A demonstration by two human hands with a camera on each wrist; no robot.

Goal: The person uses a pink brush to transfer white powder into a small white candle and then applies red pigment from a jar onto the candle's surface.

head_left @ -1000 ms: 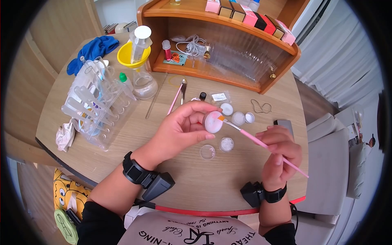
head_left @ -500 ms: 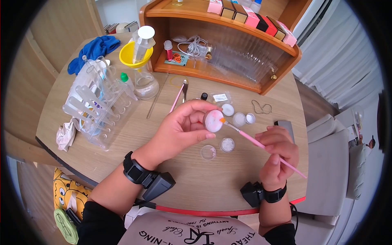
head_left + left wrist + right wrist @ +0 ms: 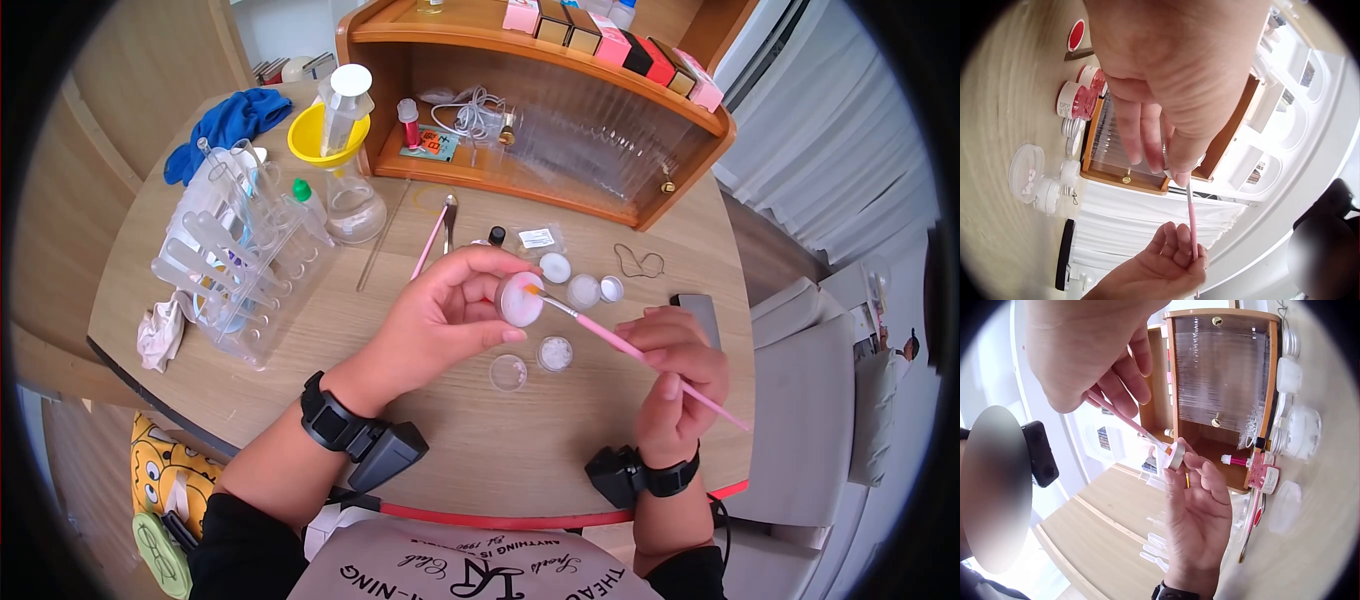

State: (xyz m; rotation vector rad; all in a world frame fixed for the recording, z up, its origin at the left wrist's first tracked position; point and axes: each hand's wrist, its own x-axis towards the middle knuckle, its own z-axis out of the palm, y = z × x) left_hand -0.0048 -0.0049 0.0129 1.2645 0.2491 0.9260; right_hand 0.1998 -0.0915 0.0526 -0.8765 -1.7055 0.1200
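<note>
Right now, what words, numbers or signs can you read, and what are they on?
"ANYTHING IS": shirt, the rest unclear.
"Club": shirt.
"NING": shirt, partly cut off.
"THEA": shirt, its ending hidden.
The colourful card has characters too blurry for me to read surely.
The packet label and the writing on the red jars are too small to read.

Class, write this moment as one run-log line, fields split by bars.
left hand: holds small round jar | right hand: holds pink-handled brush | brush tip: at jar's open face | flask: standing, yellow funnel on top
</note>
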